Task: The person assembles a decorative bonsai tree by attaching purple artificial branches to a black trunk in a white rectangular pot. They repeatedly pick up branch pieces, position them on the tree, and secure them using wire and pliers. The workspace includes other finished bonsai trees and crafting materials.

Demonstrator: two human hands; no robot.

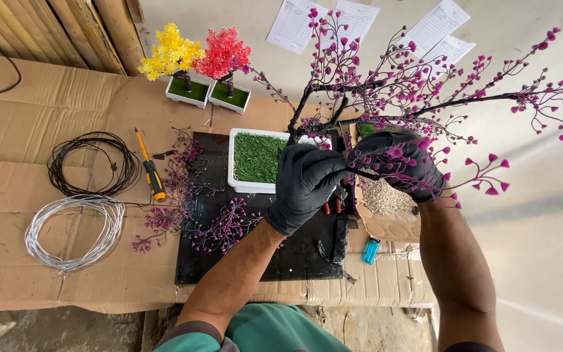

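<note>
Black-gloved fingers [333,171] of left hand [304,186] pinch thin dark branch [366,175] of magenta-leafed artificial tree [418,91]. Right hand [404,164] closed around same branch, above white grass-filled tray [255,160]. Black mat [294,251] below; cardboard-covered surface [47,124] beneath.

A craft workshop: wire coils [75,229], a screwdriver [149,167], finished miniature trees [197,65] (on flattened cardboard [27,124]).
</note>
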